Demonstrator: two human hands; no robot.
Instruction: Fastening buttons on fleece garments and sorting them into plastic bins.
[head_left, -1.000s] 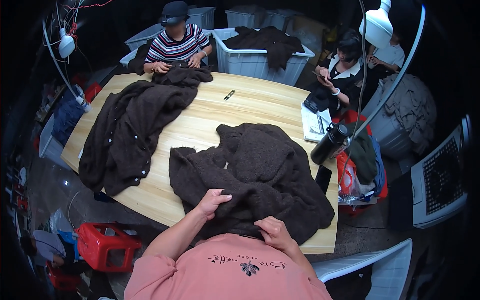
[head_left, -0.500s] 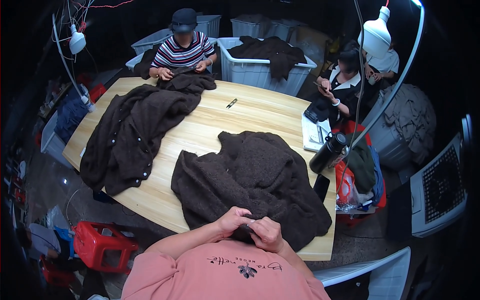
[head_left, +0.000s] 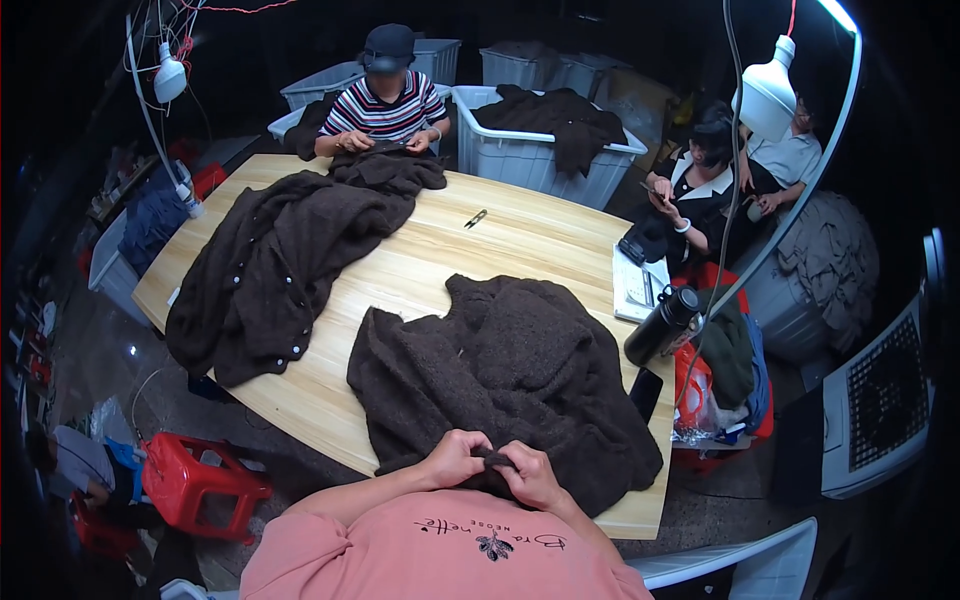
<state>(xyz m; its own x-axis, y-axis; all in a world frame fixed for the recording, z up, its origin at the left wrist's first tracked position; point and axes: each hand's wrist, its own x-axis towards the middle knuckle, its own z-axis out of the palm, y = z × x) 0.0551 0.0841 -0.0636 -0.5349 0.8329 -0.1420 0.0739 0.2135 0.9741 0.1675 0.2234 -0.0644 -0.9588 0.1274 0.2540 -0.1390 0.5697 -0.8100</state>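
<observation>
A dark brown knitted garment (head_left: pixel 520 370) lies bunched over the near right of the wooden table (head_left: pixel 420 260). At its near edge, my left hand (head_left: pixel 458 458) pinches the knit with thumb and fingers. Close beside it, my right hand (head_left: pixel 530 475) grips the same edge, and a short fold of cloth shows between the two hands. The rest of that edge is hidden behind my hands and against my pink shirt. Small thread snips (head_left: pixel 476 218) lie on the table beyond the garment, apart from both hands.
Another dark buttoned cardigan (head_left: pixel 290 260) covers the table's left, handled by a person (head_left: pixel 385 110) opposite. At the right edge stand a black flask (head_left: pixel 662 325), a phone (head_left: pixel 645 393) and a notebook (head_left: pixel 632 290). A red stool (head_left: pixel 205 485) is at lower left; a lamp (head_left: pixel 768 95) hangs at right.
My hands have lowered slightly, and a fold of the garment's edge now shows more clearly between them. The whole view has shifted a little.
</observation>
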